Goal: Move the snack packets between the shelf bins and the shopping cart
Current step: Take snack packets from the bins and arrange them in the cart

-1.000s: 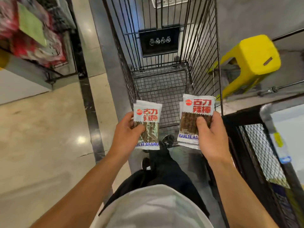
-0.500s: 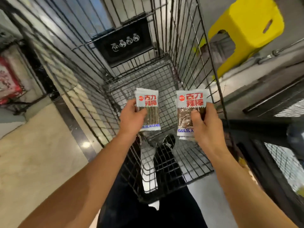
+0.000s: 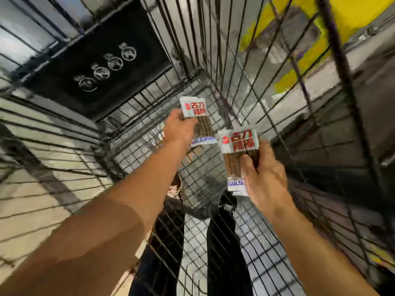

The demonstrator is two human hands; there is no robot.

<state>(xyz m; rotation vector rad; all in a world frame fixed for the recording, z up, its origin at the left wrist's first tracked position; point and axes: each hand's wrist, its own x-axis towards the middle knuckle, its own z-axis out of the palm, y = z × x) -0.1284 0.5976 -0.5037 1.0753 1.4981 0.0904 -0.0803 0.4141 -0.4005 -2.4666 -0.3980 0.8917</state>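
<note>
Nearest me, my right hand [image 3: 264, 176] pinches a snack packet [image 3: 239, 154], thumb curled across its front, held upright over the shopping cart [image 3: 132, 116], I judge for dropping in. Just beyond, my left hand [image 3: 178, 130] grips a second packet [image 3: 197, 118], reaching deeper toward the mesh floor. Farther off, outside the wire, a yellow stool [image 3: 350, 11] blurs.

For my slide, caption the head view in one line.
Both hands, left and right, each hold a snack packet inside the wire cart.
</note>
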